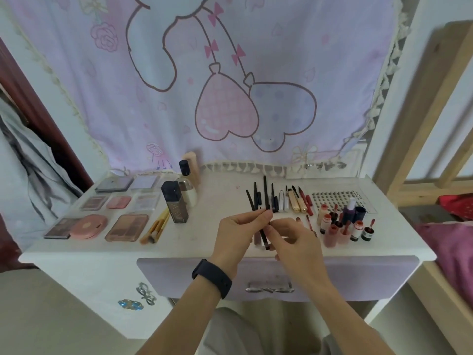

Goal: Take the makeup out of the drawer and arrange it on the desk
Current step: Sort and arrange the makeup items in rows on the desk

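Just past the drawer, my left hand and right hand both pinch one dark pencil between them, low over the desk. It runs lengthwise away from me, toward the pencil row.

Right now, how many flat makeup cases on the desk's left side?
8 cases: two in the back row, three in the middle row, three in front, one of them round. None look hidden.

Eight palettes (one round, pink), three upright bottles, one lash tray, one held pencil, two hands.
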`<state>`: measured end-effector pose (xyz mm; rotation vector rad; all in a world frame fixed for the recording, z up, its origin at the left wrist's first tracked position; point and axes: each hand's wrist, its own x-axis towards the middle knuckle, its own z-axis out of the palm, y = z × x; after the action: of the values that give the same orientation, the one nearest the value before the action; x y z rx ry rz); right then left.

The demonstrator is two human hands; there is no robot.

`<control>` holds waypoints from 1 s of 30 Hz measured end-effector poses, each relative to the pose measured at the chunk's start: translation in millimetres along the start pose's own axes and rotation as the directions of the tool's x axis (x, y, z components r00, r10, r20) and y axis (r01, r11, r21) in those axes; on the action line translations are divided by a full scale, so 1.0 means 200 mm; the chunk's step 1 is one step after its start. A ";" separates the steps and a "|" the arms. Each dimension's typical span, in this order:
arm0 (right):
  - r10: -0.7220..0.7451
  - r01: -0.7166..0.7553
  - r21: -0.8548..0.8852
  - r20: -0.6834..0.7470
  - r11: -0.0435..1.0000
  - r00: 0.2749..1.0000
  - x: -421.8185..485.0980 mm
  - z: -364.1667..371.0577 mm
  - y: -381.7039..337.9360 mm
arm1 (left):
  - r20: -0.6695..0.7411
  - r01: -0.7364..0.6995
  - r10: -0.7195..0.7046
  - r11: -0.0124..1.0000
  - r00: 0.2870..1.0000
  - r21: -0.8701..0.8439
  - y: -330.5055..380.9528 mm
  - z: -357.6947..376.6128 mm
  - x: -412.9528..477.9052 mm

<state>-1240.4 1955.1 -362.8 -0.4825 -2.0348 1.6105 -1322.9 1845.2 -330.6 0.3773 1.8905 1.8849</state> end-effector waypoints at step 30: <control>0.205 -0.037 -0.829 0.095 0.558 0.974 0.86 0.26 -0.03 | -0.171 0.072 0.097 0.633 0.980 0.771 -0.13 -0.19 0.86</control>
<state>-1409.9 2008.3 -339.3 -0.8305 -2.9052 0.6320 -1486.4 1895.3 -377.6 0.4663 2.7934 1.0089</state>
